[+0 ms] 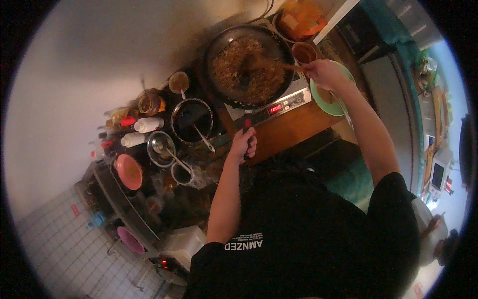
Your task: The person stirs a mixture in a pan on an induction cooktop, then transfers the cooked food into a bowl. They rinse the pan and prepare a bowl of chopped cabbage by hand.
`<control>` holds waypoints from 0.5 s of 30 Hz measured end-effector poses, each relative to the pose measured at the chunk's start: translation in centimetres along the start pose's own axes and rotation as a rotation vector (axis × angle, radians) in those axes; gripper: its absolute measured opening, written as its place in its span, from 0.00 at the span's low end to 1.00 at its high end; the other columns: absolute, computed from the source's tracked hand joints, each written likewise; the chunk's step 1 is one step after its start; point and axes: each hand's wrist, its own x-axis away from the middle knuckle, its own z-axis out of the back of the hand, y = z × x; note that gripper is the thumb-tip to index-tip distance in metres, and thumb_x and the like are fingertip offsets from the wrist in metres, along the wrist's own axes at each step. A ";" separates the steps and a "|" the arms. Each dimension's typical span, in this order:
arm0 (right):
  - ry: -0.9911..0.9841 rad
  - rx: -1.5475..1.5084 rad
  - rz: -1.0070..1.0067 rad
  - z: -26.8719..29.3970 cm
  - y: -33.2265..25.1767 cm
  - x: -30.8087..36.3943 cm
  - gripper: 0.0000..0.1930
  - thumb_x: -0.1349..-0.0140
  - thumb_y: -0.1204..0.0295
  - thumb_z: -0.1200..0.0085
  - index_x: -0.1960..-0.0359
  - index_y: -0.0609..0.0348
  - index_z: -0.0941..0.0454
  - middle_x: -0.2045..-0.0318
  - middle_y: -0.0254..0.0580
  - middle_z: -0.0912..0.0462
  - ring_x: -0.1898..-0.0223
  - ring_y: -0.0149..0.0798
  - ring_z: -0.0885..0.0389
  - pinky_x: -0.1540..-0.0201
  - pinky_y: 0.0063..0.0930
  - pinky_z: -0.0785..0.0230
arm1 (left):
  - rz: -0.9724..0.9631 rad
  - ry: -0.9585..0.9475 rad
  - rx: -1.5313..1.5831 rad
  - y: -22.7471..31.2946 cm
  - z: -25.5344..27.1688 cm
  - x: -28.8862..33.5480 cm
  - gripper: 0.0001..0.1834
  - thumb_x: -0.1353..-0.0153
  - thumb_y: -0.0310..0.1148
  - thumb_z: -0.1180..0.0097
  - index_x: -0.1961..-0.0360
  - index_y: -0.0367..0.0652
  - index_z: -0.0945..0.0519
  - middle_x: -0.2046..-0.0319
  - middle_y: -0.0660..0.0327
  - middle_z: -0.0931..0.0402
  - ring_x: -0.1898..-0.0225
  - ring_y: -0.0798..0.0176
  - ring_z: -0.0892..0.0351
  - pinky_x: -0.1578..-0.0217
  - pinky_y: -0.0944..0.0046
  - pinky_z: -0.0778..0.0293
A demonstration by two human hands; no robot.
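Observation:
A large dark wok sits on an induction cooker with a lit red display. Inside it lies a layer of brown, crumbly food, parted around a dark patch near the middle. My left hand is closed around the wok's black and red handle. Over the wok's right side, my right hand grips a brown spatula, apparently wooden, its far end in the food. Below that hand, partly covered by it and the forearm, is a light green bowl.
Left of the wok stand a speckled-rim pot with a spoon, a steel bowl with a ladle, a jar and several white bottles. A pink bowl is farther left. An orange bag lies behind on the right.

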 end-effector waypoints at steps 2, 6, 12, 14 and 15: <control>0.066 -0.194 0.026 -1.0 -0.9 0.0 0.17 0.33 0.61 0.49 0.43 0.32 0.19 0.62 0.47 0.13 0.59 0.53 0.14 0.54 0.47 0.21 | 0.001 -0.024 0.002 -0.1 0.2 -0.2 0.14 0.27 0.46 0.48 0.61 0.49 0.32 0.82 0.66 0.36 0.88 0.69 0.42 0.87 0.65 0.45; 0.058 -0.160 0.094 -2.3 -2.0 0.0 0.17 0.33 0.62 0.49 0.45 0.39 0.18 0.61 0.50 0.13 0.59 0.55 0.15 0.54 0.49 0.22 | -0.006 -0.044 0.002 -0.2 0.5 -0.4 0.13 0.26 0.46 0.49 0.61 0.49 0.32 0.83 0.66 0.36 0.88 0.69 0.40 0.87 0.65 0.44; 0.064 -0.242 -0.042 -1.5 -1.5 1.1 0.17 0.33 0.61 0.48 0.44 0.41 0.18 0.62 0.47 0.13 0.59 0.54 0.14 0.54 0.48 0.21 | -0.003 -0.064 0.014 -0.3 1.0 -0.6 0.13 0.25 0.45 0.51 0.60 0.49 0.32 0.83 0.66 0.35 0.88 0.69 0.41 0.88 0.65 0.45; 0.028 -0.150 0.021 -1.4 -1.7 1.0 0.17 0.33 0.59 0.48 0.44 0.41 0.18 0.61 0.48 0.13 0.59 0.55 0.14 0.54 0.48 0.21 | 0.020 -0.085 0.027 -0.3 1.1 -0.7 0.13 0.26 0.46 0.50 0.60 0.49 0.33 0.83 0.66 0.35 0.88 0.69 0.41 0.88 0.64 0.45; -0.028 -0.120 0.084 -1.8 -2.2 0.8 0.17 0.33 0.59 0.48 0.44 0.41 0.18 0.61 0.48 0.13 0.60 0.55 0.14 0.55 0.48 0.21 | 0.035 -0.103 0.048 -0.3 1.2 -0.8 0.14 0.27 0.46 0.49 0.61 0.50 0.34 0.83 0.66 0.36 0.88 0.69 0.41 0.88 0.64 0.44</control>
